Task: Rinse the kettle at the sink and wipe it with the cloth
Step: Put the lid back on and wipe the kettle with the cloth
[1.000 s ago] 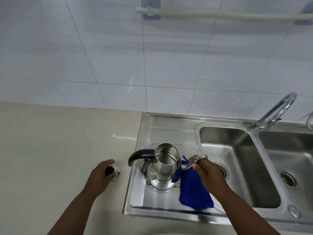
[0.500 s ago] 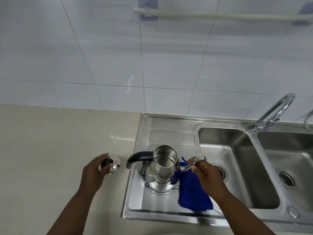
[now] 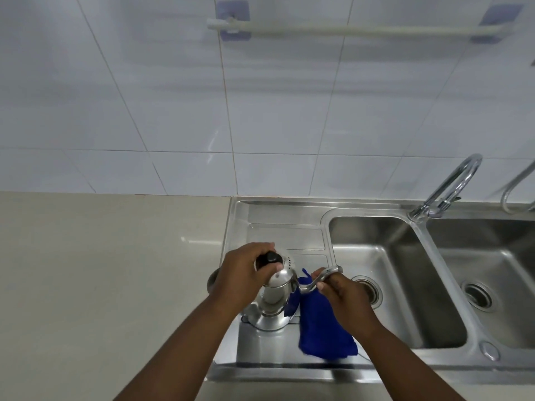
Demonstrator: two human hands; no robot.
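Head view: lower centre of frame, both hands on the kettle.
Left hand (image 3: 246,273): fingers curled around the lid's black knob (image 3: 270,258), pressing the lid (image 3: 285,267) on top of the kettle.
Right hand (image 3: 344,296): pinching the curved spout (image 3: 321,277).
Kettle (image 3: 273,308): shiny steel, rounded belly, upright on the drainboard (image 3: 286,233), left of the basin.
Cloth (image 3: 321,331): blue, draped under the right hand, touching the kettle.

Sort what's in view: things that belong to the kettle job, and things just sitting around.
In use:
kettle
kettle lid under left hand
blue cloth by right hand
sink basin
faucet

Idle:
wall rail
countertop
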